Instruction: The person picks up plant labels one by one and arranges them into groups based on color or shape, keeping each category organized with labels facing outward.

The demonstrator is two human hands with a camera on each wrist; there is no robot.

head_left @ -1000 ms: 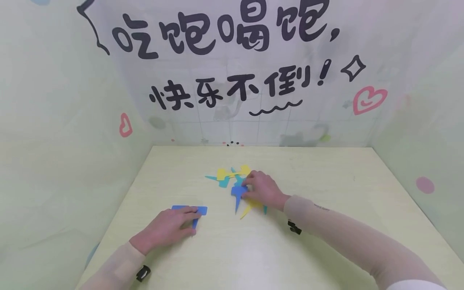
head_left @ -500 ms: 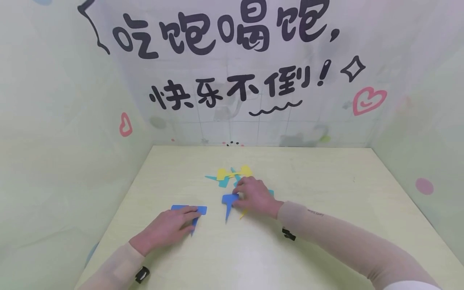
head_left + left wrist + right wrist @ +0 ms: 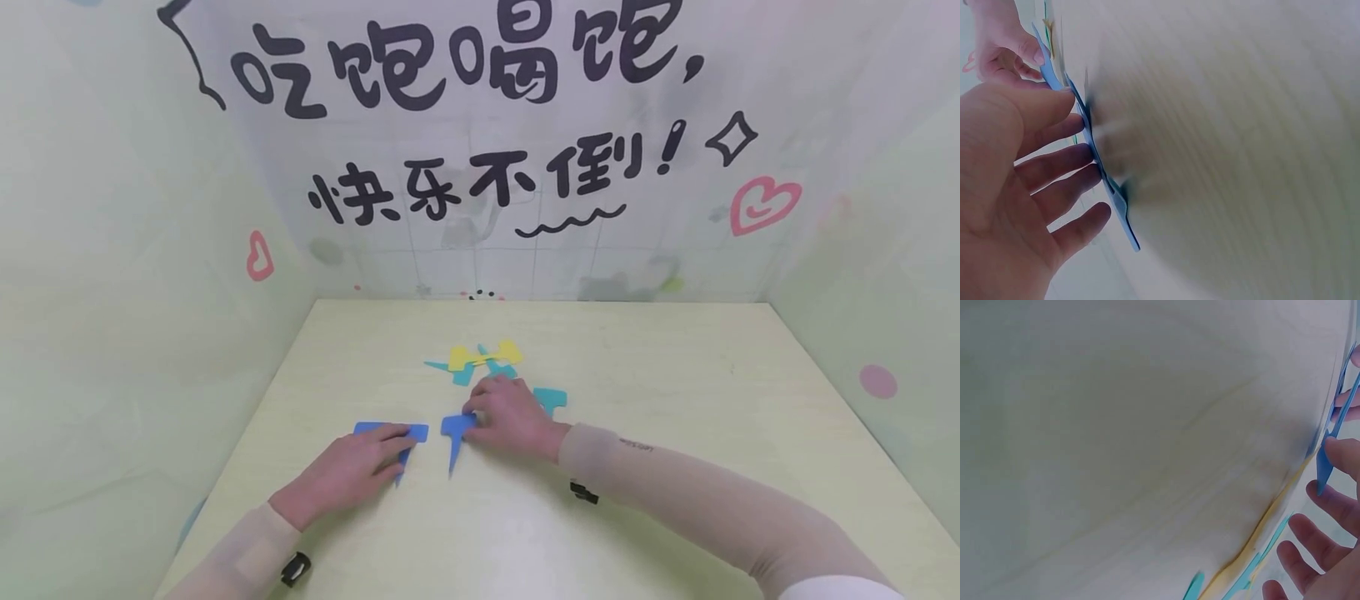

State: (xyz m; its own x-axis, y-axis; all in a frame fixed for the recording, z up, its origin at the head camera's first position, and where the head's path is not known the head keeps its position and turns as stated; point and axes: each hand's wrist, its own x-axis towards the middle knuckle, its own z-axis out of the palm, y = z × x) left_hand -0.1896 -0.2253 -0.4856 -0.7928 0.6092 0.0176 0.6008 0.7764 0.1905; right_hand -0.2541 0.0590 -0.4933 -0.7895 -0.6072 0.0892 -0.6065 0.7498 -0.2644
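In the head view my left hand (image 3: 337,475) lies low at the left, its fingertips resting on flat blue T-shaped plant labels (image 3: 371,427) side by side on the table. The left wrist view shows relaxed, spread fingers touching the blue labels (image 3: 1092,134). My right hand (image 3: 513,417) pinches another blue plant label (image 3: 457,426) between thumb and index finger, its pointed stem towards me, just right of the left hand. The right wrist view has this blue label (image 3: 1324,461) at the thumb, other fingers free. Below them show a yellow label (image 3: 1254,540) and teal labels.
Yellow labels (image 3: 511,351) and teal labels (image 3: 463,375) overlap in a loose pile behind the right hand. A teal label (image 3: 551,398) lies to its right, partly hidden by the wrist. Printed cloth walls (image 3: 135,292) enclose the pale wooden table (image 3: 660,358).
My right hand has moved left and towards me with the blue label, away from the pile, uncovering a teal label. My left hand has stayed put on its labels.
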